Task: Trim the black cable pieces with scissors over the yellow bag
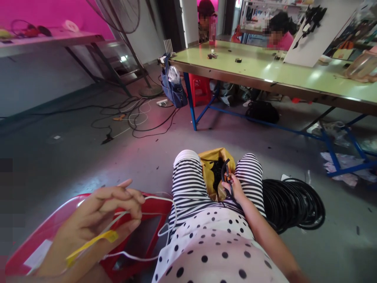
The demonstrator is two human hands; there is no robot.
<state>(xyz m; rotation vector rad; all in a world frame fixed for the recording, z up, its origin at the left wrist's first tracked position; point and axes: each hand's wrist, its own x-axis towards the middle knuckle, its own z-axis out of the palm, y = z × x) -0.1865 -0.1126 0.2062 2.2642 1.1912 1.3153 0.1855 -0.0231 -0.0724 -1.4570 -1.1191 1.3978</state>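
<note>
My left hand [97,206] is raised over the red basket at the lower left, its fingers curled round a thin white cord [132,257]. The cord loops across towards my lap, and a yellow strip [110,236] lies over the palm side of the hand. Between my knees sits a yellow bag [208,173], its mouth open and short black pieces [217,171] inside. My right hand [236,188] is at the bag's right side, closed on a bent black tube [224,173] that sticks up past the fingers. The tube's lower end is partly hidden.
A red plastic basket [153,239] stands at my left. Coils of black tubing [290,204] lie on the floor at my right. Ahead is a green-topped table [250,70] with blue legs; two people are beyond it. Loose cables [138,114] trail over the floor.
</note>
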